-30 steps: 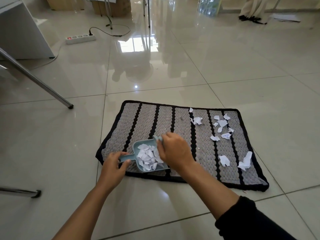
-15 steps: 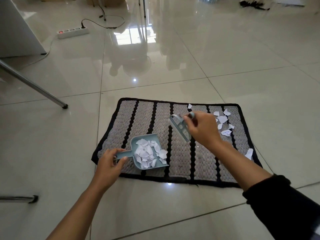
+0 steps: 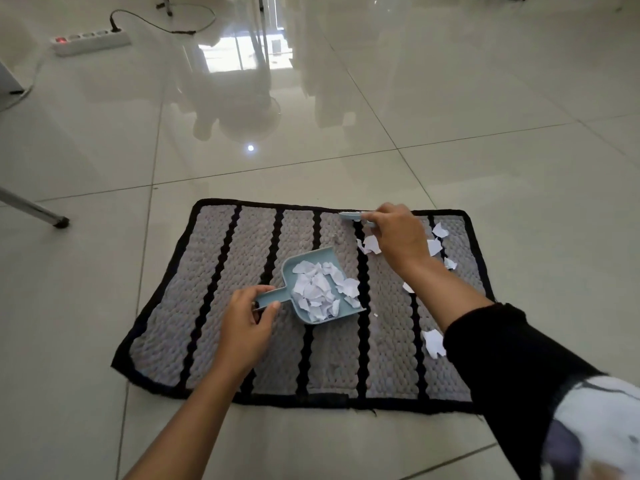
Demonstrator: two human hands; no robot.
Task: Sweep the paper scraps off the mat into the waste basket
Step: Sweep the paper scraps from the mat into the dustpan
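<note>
Nearest the camera, our right sleeve [image 3: 512, 368] is black and crosses the lower right corner of the mat [image 3: 221, 320]. The mat is grey with black stripes and a black border, and it lies flat on the tiled floor [image 3: 519, 168].

Our left hand [image 3: 247, 322] rests over the mat's near-left area. Its thumb and fingers are closed around the handle of the dustpan [image 3: 313, 285]. The dustpan is pale blue and sits on the mat near its middle, with the open mouth facing right. It holds a heap of collected scraps [image 3: 320, 289], all white.

To the right of the dustpan, loose paper scraps [image 3: 434, 342] lie on the mat: one large piece beside our right sleeve, a smaller one beside the forearm, and several near the far-right corner.

Our right hand [image 3: 398, 237] hovers over the mat's far edge. Its fingers are clamped on the small brush [image 3: 351, 215], which is pale blue and points left, level with the far border. One white scrap lies just below the hand.

Beyond the mat, a metal leg [image 3: 34, 211] stands on the floor at left. At the far left, a white power strip [image 3: 91, 41] lies on the tiles with a black cable plugged in.
</note>
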